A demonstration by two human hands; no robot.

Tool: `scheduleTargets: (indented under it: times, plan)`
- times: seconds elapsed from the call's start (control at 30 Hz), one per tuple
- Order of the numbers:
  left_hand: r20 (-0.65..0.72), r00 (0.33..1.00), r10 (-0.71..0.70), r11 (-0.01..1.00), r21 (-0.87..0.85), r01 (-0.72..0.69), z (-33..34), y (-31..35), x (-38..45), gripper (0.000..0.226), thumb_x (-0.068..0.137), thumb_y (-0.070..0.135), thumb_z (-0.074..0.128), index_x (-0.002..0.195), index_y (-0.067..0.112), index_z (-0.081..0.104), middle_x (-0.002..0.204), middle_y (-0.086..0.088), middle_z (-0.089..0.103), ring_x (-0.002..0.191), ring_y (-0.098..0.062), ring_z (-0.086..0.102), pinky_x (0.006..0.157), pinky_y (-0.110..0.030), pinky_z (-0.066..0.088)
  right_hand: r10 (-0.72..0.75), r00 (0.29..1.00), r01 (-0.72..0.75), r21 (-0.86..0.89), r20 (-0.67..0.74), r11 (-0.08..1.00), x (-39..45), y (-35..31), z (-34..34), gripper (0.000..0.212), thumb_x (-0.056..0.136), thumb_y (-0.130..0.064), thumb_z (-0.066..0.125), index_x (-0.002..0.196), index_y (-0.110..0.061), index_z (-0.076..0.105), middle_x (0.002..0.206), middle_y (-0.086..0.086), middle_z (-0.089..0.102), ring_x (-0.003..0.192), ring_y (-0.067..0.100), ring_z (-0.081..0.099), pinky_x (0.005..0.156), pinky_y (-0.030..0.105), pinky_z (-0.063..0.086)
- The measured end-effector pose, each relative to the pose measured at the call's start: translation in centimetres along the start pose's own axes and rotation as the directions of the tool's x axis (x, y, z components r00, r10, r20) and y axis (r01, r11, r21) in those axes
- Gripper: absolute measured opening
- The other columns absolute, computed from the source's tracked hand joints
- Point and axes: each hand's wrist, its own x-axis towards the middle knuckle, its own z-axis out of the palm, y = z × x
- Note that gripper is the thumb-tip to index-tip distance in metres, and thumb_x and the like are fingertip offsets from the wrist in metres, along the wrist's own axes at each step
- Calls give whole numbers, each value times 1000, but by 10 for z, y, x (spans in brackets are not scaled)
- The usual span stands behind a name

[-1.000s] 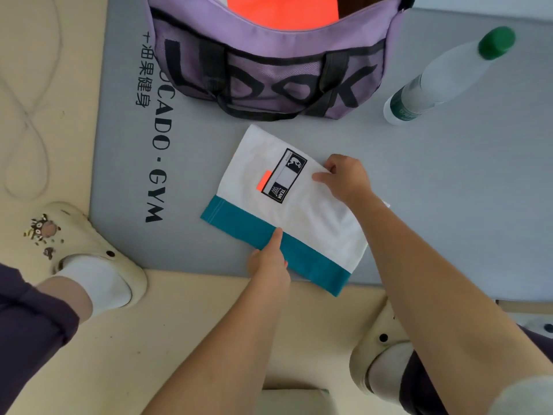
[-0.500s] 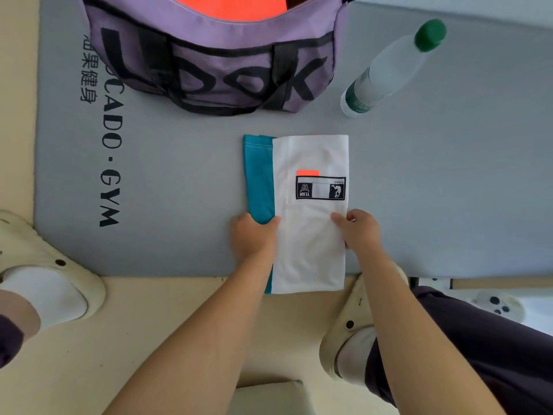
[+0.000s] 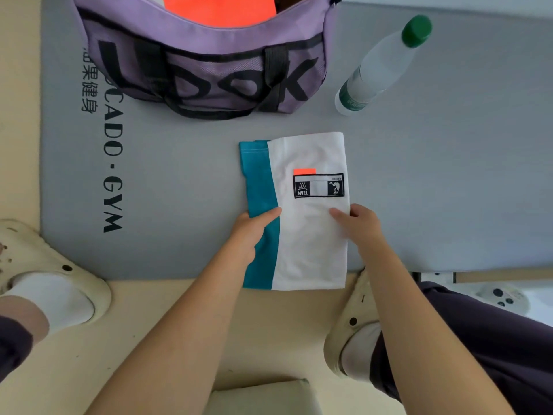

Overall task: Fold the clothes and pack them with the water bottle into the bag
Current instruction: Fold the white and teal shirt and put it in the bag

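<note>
A folded white garment (image 3: 311, 241) with a teal band along its left side and a black patch lies on the grey mat (image 3: 179, 190), its near end hanging over the mat's front edge. My left hand (image 3: 254, 232) grips the teal left edge, thumb on top. My right hand (image 3: 359, 226) pinches the white right edge with curled fingers. Beyond the garment stands the open purple bag (image 3: 209, 70) with an orange garment (image 3: 218, 9) inside. A clear water bottle (image 3: 380, 64) with a green cap is on the mat to the bag's right.
The mat lies on a beige floor (image 3: 149, 310). My feet in cream clogs flank the garment, one at the left (image 3: 51, 283) and one at the right (image 3: 350, 324). A pale block (image 3: 263, 396) sits at the bottom edge.
The garment has been turned from a diagonal to lie lengthwise toward me. Both hands have shifted to its two long sides near the front.
</note>
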Motion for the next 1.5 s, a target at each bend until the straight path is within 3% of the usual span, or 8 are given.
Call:
scheduleTargets:
  times: [0.3, 0.53, 0.73, 0.97, 1.17, 1.27, 1.37, 1.5]
  plan:
    - [152, 986, 66, 993, -109, -50, -42, 17, -7, 35, 84, 22, 76, 118, 18, 68, 114, 0, 73, 108, -18, 68, 102, -38, 47, -77, 914, -117, 441, 399, 890, -10, -9, -2, 29, 94, -18, 61, 120, -3, 59, 116, 10, 70, 104, 26, 68, 90, 42, 54]
    - [-182, 911, 369, 925, -24, -379, -87, 58, -17, 69, 76, 16, 82, 136, 20, 48, 129, -2, 64, 105, -14, 68, 83, -30, 56, -251, 914, 62, 502, 319, 863, -28, -65, 24, 44, 90, -14, 67, 124, -36, 53, 88, 6, 71, 82, 19, 68, 74, 32, 56]
    - [-28, 814, 581, 808, 140, -572, -100, 100, -37, 45, 69, 24, 84, 110, 36, 70, 111, 12, 72, 102, -7, 66, 84, -21, 53, -451, 822, 251, 489, 348, 835, -41, -109, 17, 36, 82, -4, 70, 114, -21, 69, 113, 1, 70, 96, 14, 65, 88, 28, 51]
    - [44, 771, 635, 567, 652, -504, -98, 102, -32, 51, 76, 8, 79, 120, 27, 62, 114, 13, 59, 107, -7, 53, 77, -2, 35, -454, 855, 467, 7, 253, 884, -47, -128, 20, 40, 80, -5, 75, 107, -33, 69, 92, -6, 68, 77, 11, 59, 78, 23, 47]
    - [-3, 684, 730, 420, 791, -445, -97, 108, -33, 32, 79, 18, 79, 110, 15, 72, 106, 1, 70, 96, -19, 62, 80, -29, 46, -702, 698, 645, -547, 140, 533, -51, -137, 23, 25, 84, -17, 72, 109, -16, 70, 93, 6, 60, 90, 30, 55, 71, 35, 45]
    - [40, 673, 738, 354, 827, -437, -106, 118, -36, 26, 77, 23, 82, 101, 14, 75, 100, -3, 66, 96, -22, 59, 81, -34, 45, -745, 625, 755, -421, 231, 503, -52, -140, 15, 19, 82, -13, 74, 101, -12, 68, 104, 3, 53, 101, 23, 50, 83, 31, 39]
    - [142, 677, 722, 306, 812, -497, -117, 129, -46, 29, 72, 24, 86, 98, 16, 76, 116, 5, 51, 114, -12, 41, 96, -22, 31, -575, 715, 672, -162, 399, 723, -50, -147, 1, 13, 88, -15, 69, 97, -21, 62, 103, -8, 61, 97, 13, 56, 84, 28, 41]
    - [343, 861, 375, 576, 642, -507, -134, 153, -60, 24, 70, 33, 83, 90, 21, 77, 105, 7, 72, 96, -6, 64, 83, -20, 48, -489, 681, 463, 197, 546, 864, -46, -146, -7, 12, 91, -22, 65, 97, -14, 60, 86, -1, 65, 80, 12, 60, 70, 22, 50]
